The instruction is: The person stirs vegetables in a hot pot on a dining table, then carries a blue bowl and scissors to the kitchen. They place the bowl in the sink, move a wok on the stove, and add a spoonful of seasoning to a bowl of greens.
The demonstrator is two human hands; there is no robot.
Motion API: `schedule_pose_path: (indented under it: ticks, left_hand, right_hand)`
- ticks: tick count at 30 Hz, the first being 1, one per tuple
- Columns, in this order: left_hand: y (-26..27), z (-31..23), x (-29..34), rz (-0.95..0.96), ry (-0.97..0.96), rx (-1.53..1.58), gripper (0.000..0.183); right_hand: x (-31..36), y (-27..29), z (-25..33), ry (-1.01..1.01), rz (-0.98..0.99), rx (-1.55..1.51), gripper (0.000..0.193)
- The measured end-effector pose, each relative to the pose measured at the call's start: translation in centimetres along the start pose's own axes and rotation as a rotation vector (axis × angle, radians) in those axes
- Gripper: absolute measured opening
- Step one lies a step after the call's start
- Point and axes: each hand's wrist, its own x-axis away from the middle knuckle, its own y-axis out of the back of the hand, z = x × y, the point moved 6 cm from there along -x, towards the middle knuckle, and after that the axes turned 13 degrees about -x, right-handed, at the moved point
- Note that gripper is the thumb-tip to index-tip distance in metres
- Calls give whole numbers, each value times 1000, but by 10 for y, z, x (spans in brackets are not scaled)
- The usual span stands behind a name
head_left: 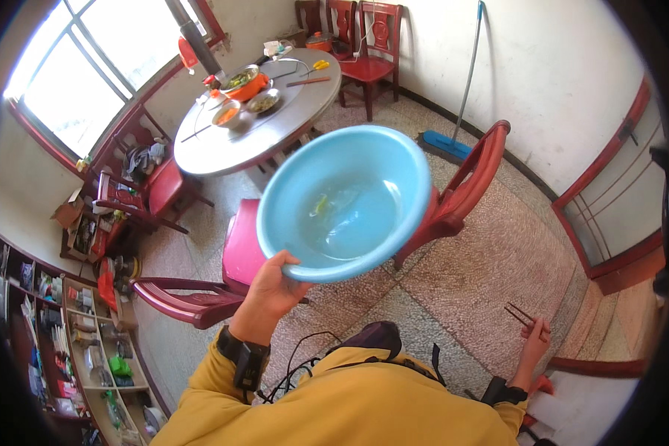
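Note:
A light-blue plastic basin (293, 186) is held up in front of me. My left hand (270, 286) is closed on its near rim, with the thumb over the edge. The basin is tilted a little, and its inside shows a small yellow-green scrap (320, 205) and shiny reflections that look like a little water. Off to the right, my right hand (537, 342) is low at my side, closed round a pair of dark chopsticks (519, 314) whose tips point up and left.
A round table (305, 111) stands beyond the basin, bearing an orange pot (247, 88), bowls and yellow-handled scissors (320, 65). Red wooden chairs (464, 189) stand close by. A blue mop (450, 144) leans on the wall. Shelves (89, 349) line the left; a door (609, 193) is right.

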Motion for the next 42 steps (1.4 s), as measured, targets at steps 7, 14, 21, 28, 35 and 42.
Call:
schedule_pose_path:
  ticks: [7, 14, 21, 28, 35, 42]
  left_hand:
    - [-40, 21, -89, -202, -201, 85, 35]
    - [-88, 27, -110, -278, -229, 220, 40]
    - [-158, 44, -87, -466, -491, 286, 56]
    - [-243, 71, -53, -593, -512, 622, 55]
    - [-339, 87, -51, -579, -633, 763, 57]
    - [-375, 81, -101, -614, -714, 844, 58]
  right_hand:
    - [-155, 10, -37, -85, -49, 100, 25]
    - [-313, 60, -30, -104, -60, 356, 23]
    - [-497, -55, -41, -122, 232, 233, 17]
    - [-603, -295, -16, -30, 645, 172, 18]
    - [-612, -481, 55, 200, 1132, 65, 17]
    - [-636, -581, 55, 145, 1164, 85, 18]
